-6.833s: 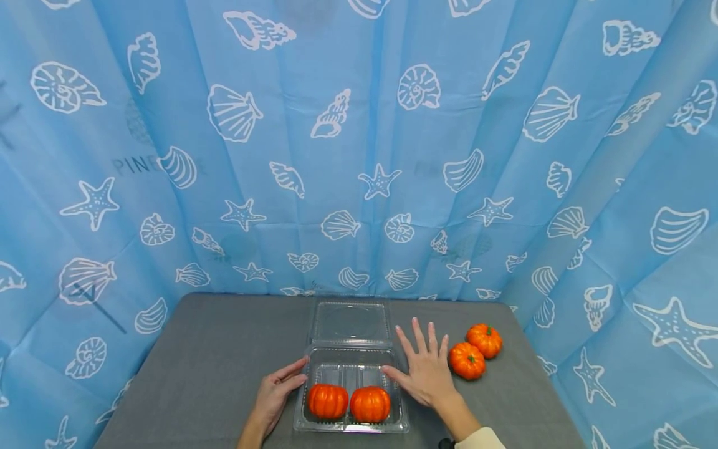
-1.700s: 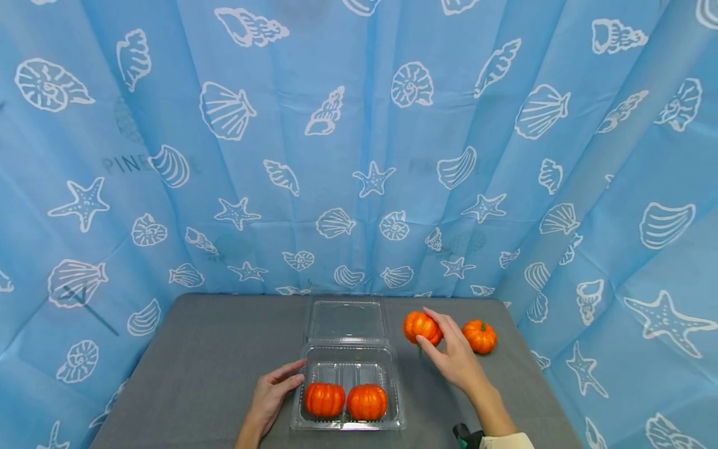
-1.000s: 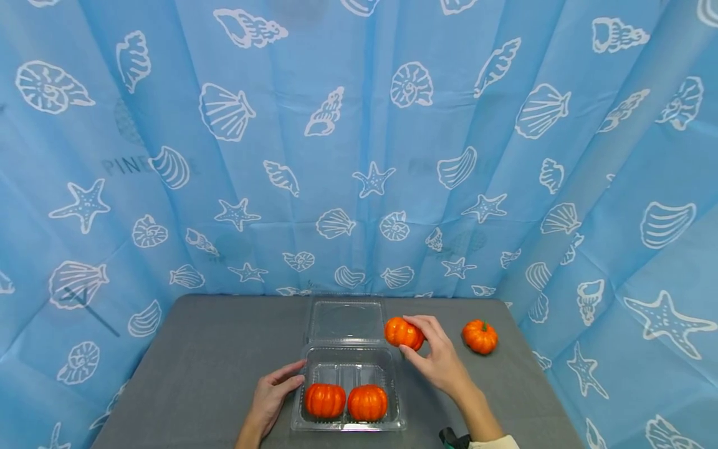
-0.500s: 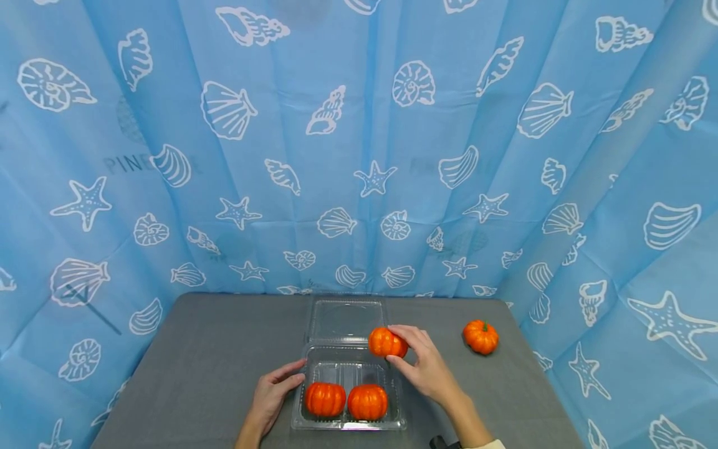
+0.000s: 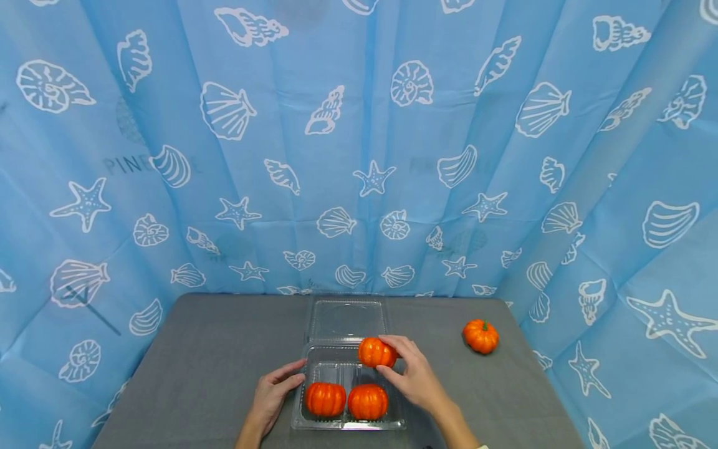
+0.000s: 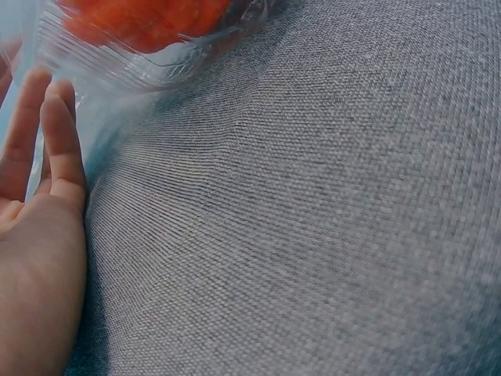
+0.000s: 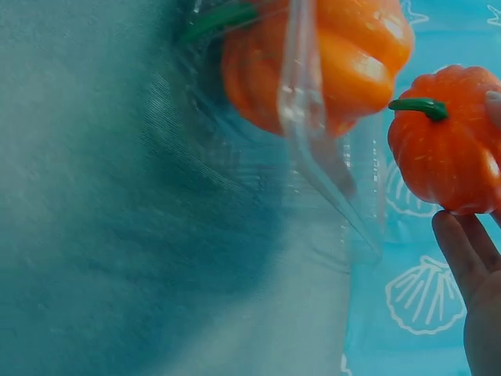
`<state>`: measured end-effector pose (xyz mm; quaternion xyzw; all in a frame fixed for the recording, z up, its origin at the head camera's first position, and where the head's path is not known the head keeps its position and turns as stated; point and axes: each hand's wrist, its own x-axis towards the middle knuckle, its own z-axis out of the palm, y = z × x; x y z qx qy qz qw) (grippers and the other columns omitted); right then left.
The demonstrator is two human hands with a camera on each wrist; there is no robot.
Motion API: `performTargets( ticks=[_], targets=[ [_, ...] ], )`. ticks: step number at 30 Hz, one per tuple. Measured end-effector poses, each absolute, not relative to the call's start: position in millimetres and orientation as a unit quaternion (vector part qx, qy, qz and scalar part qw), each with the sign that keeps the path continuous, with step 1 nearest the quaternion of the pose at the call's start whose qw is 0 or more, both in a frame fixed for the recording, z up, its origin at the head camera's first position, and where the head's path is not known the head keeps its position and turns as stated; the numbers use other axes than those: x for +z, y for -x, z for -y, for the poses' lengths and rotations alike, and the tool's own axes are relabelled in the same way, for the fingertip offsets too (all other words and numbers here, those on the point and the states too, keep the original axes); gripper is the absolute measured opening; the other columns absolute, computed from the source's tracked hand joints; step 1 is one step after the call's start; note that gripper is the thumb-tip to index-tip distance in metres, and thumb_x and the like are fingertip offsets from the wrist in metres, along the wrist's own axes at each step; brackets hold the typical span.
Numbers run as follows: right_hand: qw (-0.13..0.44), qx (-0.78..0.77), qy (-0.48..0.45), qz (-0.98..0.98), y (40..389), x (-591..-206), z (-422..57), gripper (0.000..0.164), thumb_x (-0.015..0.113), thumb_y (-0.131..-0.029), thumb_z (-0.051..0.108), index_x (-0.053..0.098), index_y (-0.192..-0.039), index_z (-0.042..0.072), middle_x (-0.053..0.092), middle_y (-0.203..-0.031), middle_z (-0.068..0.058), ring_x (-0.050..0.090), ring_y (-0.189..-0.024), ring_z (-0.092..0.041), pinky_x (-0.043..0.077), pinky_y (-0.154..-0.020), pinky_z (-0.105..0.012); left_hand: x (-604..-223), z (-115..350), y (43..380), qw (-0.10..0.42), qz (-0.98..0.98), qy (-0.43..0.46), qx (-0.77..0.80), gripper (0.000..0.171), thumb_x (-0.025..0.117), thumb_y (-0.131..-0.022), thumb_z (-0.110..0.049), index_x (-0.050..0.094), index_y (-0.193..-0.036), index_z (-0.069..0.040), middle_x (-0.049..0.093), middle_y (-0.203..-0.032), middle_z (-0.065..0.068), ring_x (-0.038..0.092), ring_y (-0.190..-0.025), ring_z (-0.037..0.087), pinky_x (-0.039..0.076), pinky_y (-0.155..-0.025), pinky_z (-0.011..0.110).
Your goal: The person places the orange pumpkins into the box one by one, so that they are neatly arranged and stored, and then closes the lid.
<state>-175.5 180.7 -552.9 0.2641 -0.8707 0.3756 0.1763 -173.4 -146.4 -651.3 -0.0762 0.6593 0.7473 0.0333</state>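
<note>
My right hand [image 5: 414, 373] holds an orange mini pumpkin [image 5: 374, 352] between thumb and fingers, over the back right of a clear plastic clamshell container [image 5: 348, 426]. In the right wrist view this pumpkin [image 7: 446, 149] shows a green stem, with fingers at its sides. Two more mini pumpkins, one on the left [image 5: 325, 400] and one on the right [image 5: 367, 402], sit side by side in the container's front half. My left hand [image 5: 272, 393] touches the container's left side; in the left wrist view its fingers [image 6: 63, 145] are nearly straight by the clear wall [image 6: 133, 70].
The container's hinged lid [image 5: 348, 320] lies folded back behind the base. Another mini pumpkin [image 5: 480, 337] rests at the right on the grey cloth-covered table [image 5: 224, 349]. A blue curtain with white shells [image 5: 336, 168] hangs behind and on both sides.
My right hand has picked one pumpkin up from the pair at the right and carried it left to above the container's back right. The left hand has stayed at the container's side.
</note>
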Motion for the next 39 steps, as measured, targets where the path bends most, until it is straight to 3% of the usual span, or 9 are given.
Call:
performTargets(
  ticks=[3,10,23,29,39],
  targets=[
    [0.170,0.384,-0.259,0.870,174,-556,-179,0.056,0.085,-0.083,0.019,0.064,-0.134,0.017,0.068,-0.125,-0.002,0.062,-0.104,-0.017,0.060,-0.080,-0.033,-651,146,173,0.033,-0.662,0.076,0.745,0.044,0.082,-0.084,-0.014,0.072,-0.125,-0.001,0.071,-0.130,0.014,0.067,-0.110,0.000,0.052,-0.093,0.015],
    [0.147,0.407,-0.252,0.865,173,-562,-176,0.055,0.084,-0.084,0.018,0.063,-0.135,0.016,0.068,-0.126,-0.003,0.066,-0.105,-0.018,0.061,-0.083,-0.029,-649,145,173,0.033,-0.660,0.081,0.746,0.042,0.081,-0.085,-0.013,0.073,-0.124,-0.001,0.072,-0.130,0.014,0.067,-0.110,0.000,0.051,-0.093,0.014],
    [0.080,0.443,-0.217,0.866,171,-569,-171,0.052,0.077,-0.092,0.023,0.059,-0.140,0.018,0.066,-0.132,-0.005,0.067,-0.102,-0.017,0.062,-0.086,-0.038,-649,146,172,0.038,-0.656,0.080,0.749,0.044,0.081,-0.085,-0.014,0.071,-0.126,0.000,0.071,-0.131,0.014,0.067,-0.111,0.000,0.052,-0.093,0.015],
    [0.089,0.423,-0.227,0.873,174,-569,-172,0.054,0.079,-0.090,0.020,0.059,-0.140,0.018,0.067,-0.131,-0.005,0.068,-0.106,-0.020,0.061,-0.088,-0.037,-649,146,172,0.034,-0.655,0.075,0.751,0.043,0.081,-0.085,-0.012,0.072,-0.125,0.000,0.071,-0.130,0.015,0.067,-0.111,0.000,0.052,-0.093,0.014],
    [0.057,0.364,-0.232,0.901,178,-567,-174,0.056,0.077,-0.091,0.022,0.057,-0.143,0.024,0.063,-0.140,-0.001,0.059,-0.132,-0.026,0.049,-0.108,-0.052,-650,146,173,0.035,-0.657,0.074,0.749,0.043,0.081,-0.085,-0.014,0.072,-0.125,-0.001,0.071,-0.131,0.015,0.067,-0.112,0.001,0.052,-0.092,0.014]
  ],
)
